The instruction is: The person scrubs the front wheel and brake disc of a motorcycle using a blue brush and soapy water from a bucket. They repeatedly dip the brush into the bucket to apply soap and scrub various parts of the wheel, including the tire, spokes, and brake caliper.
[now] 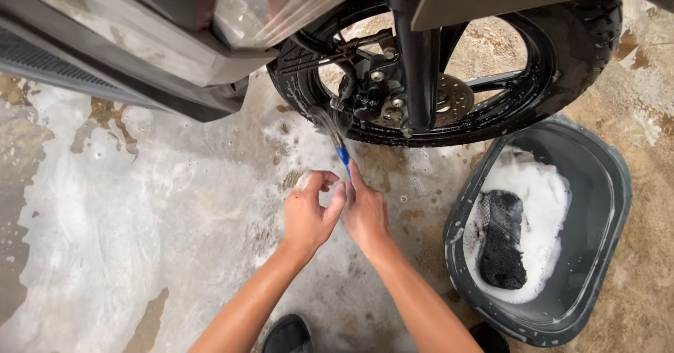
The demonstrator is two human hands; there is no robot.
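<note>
My right hand (365,212) grips a small brush with a blue handle (342,155), its bristles reaching up to the lower rim of a black motorcycle wheel (562,65). The brush tip sits near the brake caliper (375,96) and the metal brake disc (453,100). My left hand (309,216) is right beside the right one, fingers curled with the thumb and fingertips pinched together; it touches the right hand near the brush handle. Both hands are wet and a little soapy.
A dark grey oval tub (604,184) lies at the right, holding white foam and a black sponge (502,247). The concrete floor (140,219) is wet and covered with soap suds. The scooter body (140,37) overhangs the upper left. My dark shoes (288,335) show at the bottom.
</note>
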